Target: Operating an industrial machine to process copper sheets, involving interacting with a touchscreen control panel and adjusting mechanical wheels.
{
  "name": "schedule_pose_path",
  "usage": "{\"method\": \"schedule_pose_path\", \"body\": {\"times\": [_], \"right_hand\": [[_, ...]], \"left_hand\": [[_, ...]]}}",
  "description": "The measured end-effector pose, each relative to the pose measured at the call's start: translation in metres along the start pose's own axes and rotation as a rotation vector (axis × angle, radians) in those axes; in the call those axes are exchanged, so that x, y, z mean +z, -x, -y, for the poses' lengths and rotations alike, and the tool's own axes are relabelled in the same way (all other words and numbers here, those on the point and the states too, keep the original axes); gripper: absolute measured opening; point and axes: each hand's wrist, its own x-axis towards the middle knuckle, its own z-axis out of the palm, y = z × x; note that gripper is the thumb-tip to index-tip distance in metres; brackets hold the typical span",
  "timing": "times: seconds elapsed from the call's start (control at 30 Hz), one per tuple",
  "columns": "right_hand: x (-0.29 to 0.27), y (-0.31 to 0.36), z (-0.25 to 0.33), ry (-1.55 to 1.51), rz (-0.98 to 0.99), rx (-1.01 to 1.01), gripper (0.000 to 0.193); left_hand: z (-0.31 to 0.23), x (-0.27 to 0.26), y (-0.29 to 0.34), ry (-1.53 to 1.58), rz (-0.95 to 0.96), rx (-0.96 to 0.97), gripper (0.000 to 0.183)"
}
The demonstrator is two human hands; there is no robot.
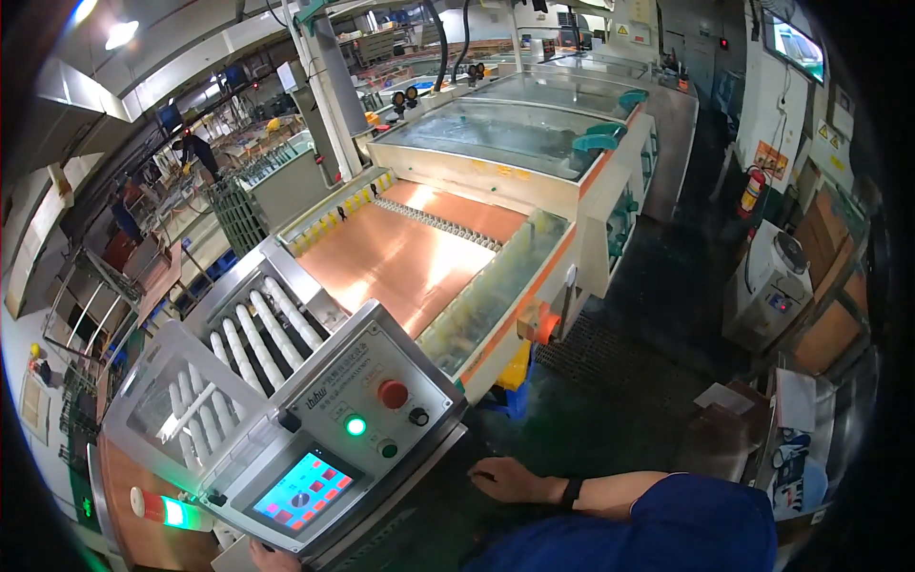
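My right hand (512,480) hangs beside the control box, over the dark floor, its fingers curled in and nothing visible in them. A black band circles that wrist. Of my left hand (272,557) only a part shows at the lower edge, by the bottom of the control box (319,405); its fingers are hidden. The box has a lit touch screen (303,491), a glowing green button (355,425), a red mushroom button (393,393) and dark knobs. Beyond it, copper-coloured sheets (381,246) lie flat on the machine's conveyor, with a row of small rollers across them.
White rollers (250,343) sit under a clear raised cover (176,405) on the left. A signal light (176,512) glows green. The long machine with glass lids (486,133) runs away ahead. At right stand a fire extinguisher (751,194) and a white unit (770,286).
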Motion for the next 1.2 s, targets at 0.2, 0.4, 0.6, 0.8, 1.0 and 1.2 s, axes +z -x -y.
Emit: {"method": "schedule_pose_path", "body": {"times": [0.2, 0.4, 0.6, 0.8, 1.0, 1.2], "right_hand": [[0.002, -0.002, 0.004, -0.004, 0.034, 0.021, 0.022], [-0.005, -0.004, 0.012, 0.015, -0.004, 0.022, 0.021], [-0.002, -0.002, 0.014, 0.008, 0.012, 0.006, 0.021], [0.001, -0.007, 0.019, 0.002, 0.067, 0.054, 0.022], [0.005, -0.009, 0.021, 0.093, 0.074, 0.133, 0.022], [0.016, -0.01, 0.004, 0.072, 0.124, 0.079, 0.021]], "left_hand": [[0.032, 0.021, 0.002, -0.037, -0.035, 0.029, 0.039], [0.03, 0.031, -0.001, 0.054, 0.09, -0.159, 0.043], [0.021, 0.024, -0.002, 0.042, 0.068, -0.158, 0.039], [0.017, 0.014, -0.004, 0.094, 0.143, -0.242, 0.036], [0.025, 0.031, -0.004, 0.121, -0.088, -0.143, 0.021], [0.019, 0.023, 0.004, 0.009, -0.106, -0.164, 0.027]]}}
